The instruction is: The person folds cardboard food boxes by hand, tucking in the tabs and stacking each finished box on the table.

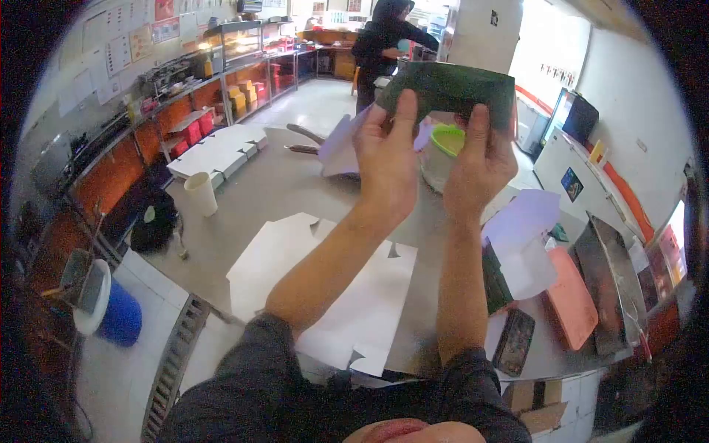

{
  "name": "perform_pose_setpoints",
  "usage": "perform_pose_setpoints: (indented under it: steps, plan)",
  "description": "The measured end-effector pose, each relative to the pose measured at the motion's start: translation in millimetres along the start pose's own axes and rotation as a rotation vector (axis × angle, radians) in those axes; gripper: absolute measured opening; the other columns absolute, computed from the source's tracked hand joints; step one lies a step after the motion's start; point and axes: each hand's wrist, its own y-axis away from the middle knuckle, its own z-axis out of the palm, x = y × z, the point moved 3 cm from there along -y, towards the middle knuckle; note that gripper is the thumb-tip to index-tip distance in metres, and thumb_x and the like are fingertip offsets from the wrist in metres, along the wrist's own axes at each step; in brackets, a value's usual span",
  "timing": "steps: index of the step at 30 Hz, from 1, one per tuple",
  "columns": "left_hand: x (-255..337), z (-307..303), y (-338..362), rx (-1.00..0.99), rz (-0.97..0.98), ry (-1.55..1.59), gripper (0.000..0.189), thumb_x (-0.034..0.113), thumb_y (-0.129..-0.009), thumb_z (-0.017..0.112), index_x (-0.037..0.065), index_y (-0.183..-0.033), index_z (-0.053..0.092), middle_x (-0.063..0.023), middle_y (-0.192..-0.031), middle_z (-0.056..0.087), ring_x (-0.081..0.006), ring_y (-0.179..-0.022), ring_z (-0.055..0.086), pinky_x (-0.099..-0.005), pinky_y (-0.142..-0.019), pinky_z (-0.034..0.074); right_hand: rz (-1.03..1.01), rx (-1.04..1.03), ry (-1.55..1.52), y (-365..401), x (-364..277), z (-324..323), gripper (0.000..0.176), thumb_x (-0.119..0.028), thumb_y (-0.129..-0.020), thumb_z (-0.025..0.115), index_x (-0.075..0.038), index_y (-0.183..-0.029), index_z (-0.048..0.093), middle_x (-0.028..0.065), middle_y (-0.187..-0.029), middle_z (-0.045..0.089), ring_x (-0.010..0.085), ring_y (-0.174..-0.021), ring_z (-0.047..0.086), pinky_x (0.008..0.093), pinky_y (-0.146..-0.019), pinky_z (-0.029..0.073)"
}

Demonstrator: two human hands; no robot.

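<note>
A dark green folded piece (450,80), possibly cardboard, is held up in front of me by both hands. My left hand (390,159) grips its left side with the thumb up on the near face. On the right side, my right hand (481,166) pinches it the same way. The far fingers are partly hidden. Below my forearms lies a flat white cardboard sheet (354,295) with notched edges on the grey table (244,203). Behind my hands is a bright green rim (447,139) of a container, partly covered.
At the left are stacked white cardboard sheets (214,156) and a cream cup (201,193). A phone (514,341), pale papers (523,244) and a pink tray (572,299) lie on the right. A person in dark clothes (380,48) stands beyond the table. A blue bucket (122,314) stands on the floor.
</note>
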Motion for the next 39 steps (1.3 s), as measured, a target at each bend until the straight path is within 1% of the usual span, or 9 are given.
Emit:
perform_pose_setpoints:
  steps: [7,13,18,23,27,29,31,33,39]
  plan:
    - [-16,-5,8,-0.128,-0.238,0.202,0.023,0.016,-0.087,0.066,0.01,-0.108,0.059,0.0029,-0.094,0.062,-0.0077,-0.076,0.057,-0.0217,-0.067,0.047,-0.416,0.058,0.24,4,14,-1,0.024,-0.015,-0.09,0.062,0.002,-0.107,0.064,0.0064,-0.092,0.066,0.0096,-0.082,0.059,0.0225,-0.073,0.048]
    - [-10,0,-4,-0.207,-0.405,0.366,0.021,0.025,-0.09,0.062,0.012,-0.105,0.058,-0.0012,-0.089,0.062,-0.0086,-0.076,0.057,-0.0202,-0.064,0.047,0.567,-0.259,-0.367,4,28,5,0.024,-0.02,-0.092,0.059,0.002,-0.099,0.065,0.0072,-0.093,0.066,0.0098,-0.084,0.06,0.0231,-0.073,0.048]
    - [49,-11,-9,-0.093,0.056,-0.331,0.023,0.021,-0.087,0.064,0.007,-0.105,0.061,-0.003,-0.096,0.065,-0.0129,-0.08,0.061,-0.026,-0.067,0.049,0.117,-0.575,0.149,29,-43,20,0.03,-0.016,-0.081,0.064,-0.005,-0.109,0.064,0.0126,-0.094,0.065,0.0257,-0.086,0.061,0.0337,-0.081,0.047]
    - [85,62,21,-0.391,0.272,-0.436,0.032,0.023,-0.089,0.061,0.003,-0.114,0.058,-0.0082,-0.104,0.064,-0.018,-0.091,0.062,-0.0296,-0.08,0.05,-0.783,-0.057,0.855,9,-122,8,0.059,-0.012,-0.072,0.063,-0.005,-0.128,0.045,0.0208,-0.123,0.044,0.0428,-0.116,0.039,0.0483,-0.096,0.034]
    - [59,104,44,-0.567,0.388,-0.733,0.032,0.02,-0.086,0.065,0.004,-0.113,0.058,-0.0101,-0.103,0.064,-0.0196,-0.094,0.061,-0.0316,-0.08,0.049,-0.616,-0.414,1.179,-41,-119,-17,0.043,-0.023,-0.069,0.071,0.002,-0.101,0.058,0.0254,-0.101,0.058,0.0389,-0.088,0.059,0.045,-0.075,0.05]
    - [29,115,57,-0.511,1.1,-0.833,0.02,0.014,-0.082,0.066,0.0,-0.096,0.061,-0.0071,-0.075,0.061,-0.0211,-0.065,0.059,-0.0275,-0.063,0.047,-0.815,-0.415,1.087,-69,-128,-67,0.047,-0.018,-0.073,0.069,-0.003,-0.113,0.049,0.0201,-0.085,0.064,0.0385,-0.074,0.064,0.041,-0.071,0.051]
    - [25,103,121,-0.619,0.771,-0.679,0.021,0.014,-0.082,0.064,0.003,-0.099,0.058,-0.0102,-0.075,0.058,-0.0245,-0.066,0.059,-0.0311,-0.066,0.048,-0.126,-0.197,1.036,-100,-121,-124,0.027,-0.023,-0.09,0.05,-0.005,-0.111,0.054,0.0142,-0.099,0.064,0.0224,-0.094,0.062,0.0386,-0.079,0.05]
    - [-6,69,164,-1.423,0.513,-1.095,0.024,0.013,-0.08,0.062,0.003,-0.101,0.056,-0.0154,-0.092,0.06,-0.0285,-0.082,0.06,-0.0369,-0.075,0.049,0.374,-0.166,0.675,-103,-106,-190,0.034,-0.024,-0.089,0.053,-0.004,-0.117,0.054,0.013,-0.105,0.062,0.0201,-0.099,0.06,0.039,-0.08,0.051]
    - [-94,22,163,-1.081,0.96,-1.147,0.019,0.019,-0.086,0.057,0.009,-0.1,0.062,-0.0149,-0.092,0.062,-0.0314,-0.087,0.061,-0.0427,-0.079,0.05,0.742,-0.527,0.903,-60,-70,-288,0.043,-0.026,-0.083,0.062,0.0,-0.117,0.056,0.012,-0.103,0.062,0.0222,-0.088,0.064,0.0391,-0.07,0.056]
